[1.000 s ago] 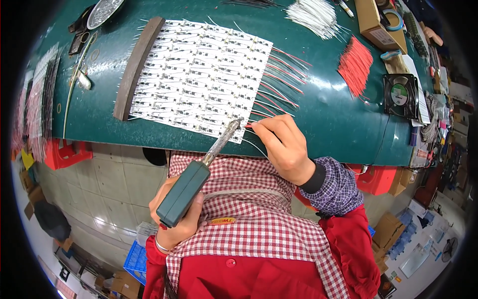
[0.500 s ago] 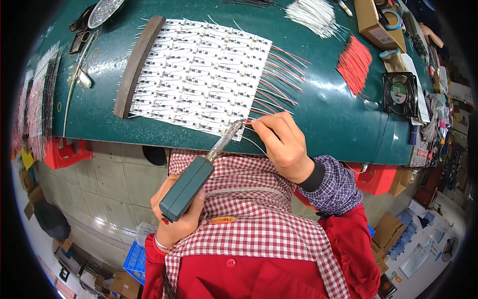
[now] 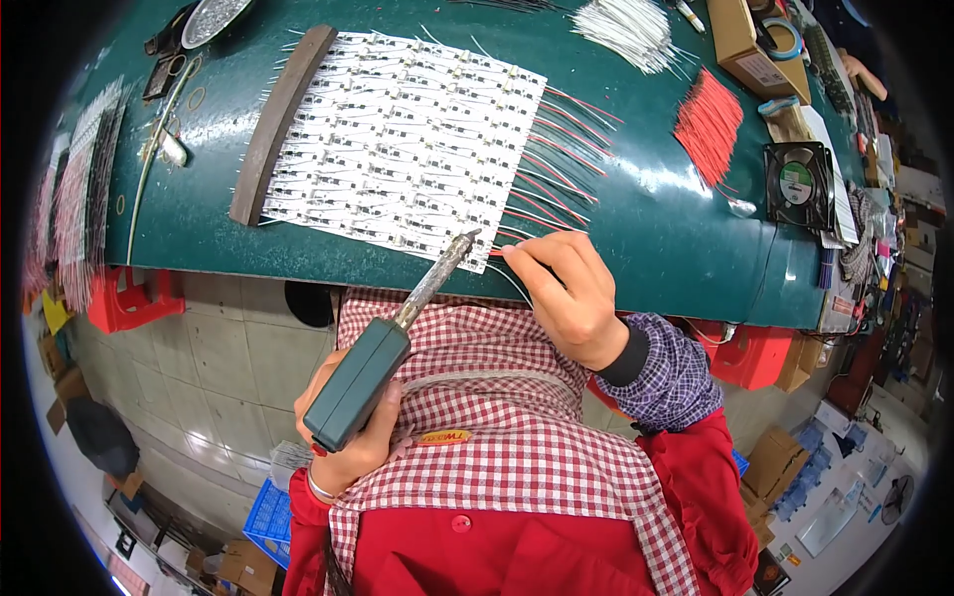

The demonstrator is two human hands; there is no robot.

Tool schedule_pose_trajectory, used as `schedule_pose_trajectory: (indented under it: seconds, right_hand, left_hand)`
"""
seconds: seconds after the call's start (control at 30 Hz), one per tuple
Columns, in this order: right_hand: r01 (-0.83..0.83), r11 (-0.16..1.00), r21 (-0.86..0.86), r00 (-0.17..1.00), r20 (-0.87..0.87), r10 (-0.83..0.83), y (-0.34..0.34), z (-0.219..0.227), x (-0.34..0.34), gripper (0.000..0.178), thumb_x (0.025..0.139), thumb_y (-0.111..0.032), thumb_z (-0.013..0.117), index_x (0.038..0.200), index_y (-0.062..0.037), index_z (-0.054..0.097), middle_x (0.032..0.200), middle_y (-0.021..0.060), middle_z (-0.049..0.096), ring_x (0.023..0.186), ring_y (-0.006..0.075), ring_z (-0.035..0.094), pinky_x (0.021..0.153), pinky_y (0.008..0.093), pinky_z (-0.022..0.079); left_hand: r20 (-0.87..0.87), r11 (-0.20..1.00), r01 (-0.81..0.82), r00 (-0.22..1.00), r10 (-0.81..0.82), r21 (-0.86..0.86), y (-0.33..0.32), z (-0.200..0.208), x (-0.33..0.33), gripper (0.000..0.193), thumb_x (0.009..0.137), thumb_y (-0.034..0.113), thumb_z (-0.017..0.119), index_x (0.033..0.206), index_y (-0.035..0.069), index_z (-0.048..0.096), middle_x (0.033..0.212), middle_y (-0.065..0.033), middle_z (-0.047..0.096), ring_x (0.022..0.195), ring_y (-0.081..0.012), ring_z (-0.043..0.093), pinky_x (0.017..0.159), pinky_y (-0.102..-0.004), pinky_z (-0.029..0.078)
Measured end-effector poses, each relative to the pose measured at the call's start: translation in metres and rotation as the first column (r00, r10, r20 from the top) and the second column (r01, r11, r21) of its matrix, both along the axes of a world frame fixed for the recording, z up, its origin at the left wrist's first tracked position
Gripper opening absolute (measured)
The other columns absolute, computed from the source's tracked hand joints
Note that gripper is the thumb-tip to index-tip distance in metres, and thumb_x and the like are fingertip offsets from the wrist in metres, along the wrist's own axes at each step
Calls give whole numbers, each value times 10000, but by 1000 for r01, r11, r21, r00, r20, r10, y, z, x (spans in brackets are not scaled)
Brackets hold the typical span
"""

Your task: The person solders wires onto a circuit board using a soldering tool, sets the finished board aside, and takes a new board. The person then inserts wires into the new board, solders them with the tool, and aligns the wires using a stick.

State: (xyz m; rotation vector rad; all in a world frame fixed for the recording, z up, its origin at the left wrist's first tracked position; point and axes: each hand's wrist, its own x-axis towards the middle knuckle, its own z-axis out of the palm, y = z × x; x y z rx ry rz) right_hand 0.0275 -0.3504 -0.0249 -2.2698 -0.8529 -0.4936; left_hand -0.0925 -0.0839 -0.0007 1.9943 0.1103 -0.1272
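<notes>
My left hand (image 3: 366,452) is wrapped round the dark green handle of a soldering iron (image 3: 360,382). The iron's stained metal barrel slants up to the right, its tip over the near right corner of a white circuit board panel (image 3: 397,149); whether the tip touches cannot be told. Small black parts and thin white wires cover the panel in rows. My right hand (image 3: 576,303) pinches a red wire (image 3: 496,251) at that same corner. Other red, white and black wires (image 3: 556,189) stick out along the panel's right edge. A brown bar (image 3: 283,124) lies across its left edge.
Bundles of red wires (image 3: 708,127) and white wires (image 3: 626,35) lie at the far right, near a black fan (image 3: 798,186) and a cardboard box (image 3: 760,55). Wired strips (image 3: 84,189) hang at the left. A metal dish (image 3: 211,20) stands far left on the green table (image 3: 656,238).
The soldering iron has drawn back slightly to the left, its tip now apart from my right fingers. My right hand stays almost in place, still pinching the wire. The panel has shifted slightly.
</notes>
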Motion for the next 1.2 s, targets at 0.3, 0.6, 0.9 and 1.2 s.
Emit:
schedule_pose_trajectory:
  seconds: [0.3,0.6,0.9,1.2]
  right_hand:
    - [-5,1000,17,998,-68,7,1,-4,-4,358,647,88,715,1003,70,688,907,133,640,780,275,607,652,353,503]
    - [-5,1000,-14,1000,-21,5,1,-6,-4,280,714,38,699,991,71,669,917,125,624,777,251,599,615,326,509]
    - [11,1000,-10,999,-32,-11,3,-3,-7,320,681,71,705,999,67,677,902,124,628,774,260,602,630,336,507]
    - [17,1000,-14,999,-47,-17,1,-2,-6,341,671,83,694,1010,60,677,906,123,631,788,268,609,644,343,515]
  left_hand:
    - [83,999,41,996,-43,24,-3,6,7,234,734,-49,739,965,-74,704,957,-193,703,843,-327,710,719,-372,571]
    - [47,999,44,998,-45,25,-9,13,14,216,751,-12,752,953,-67,699,930,-180,690,800,-301,704,692,-356,558]
    - [45,997,52,998,-54,48,-4,4,2,214,745,-8,755,942,-70,700,922,-185,685,764,-310,687,670,-360,550]
    - [15,1000,-18,1000,18,3,-1,0,-7,238,753,-10,743,977,-77,700,965,-208,694,823,-316,707,708,-369,569]
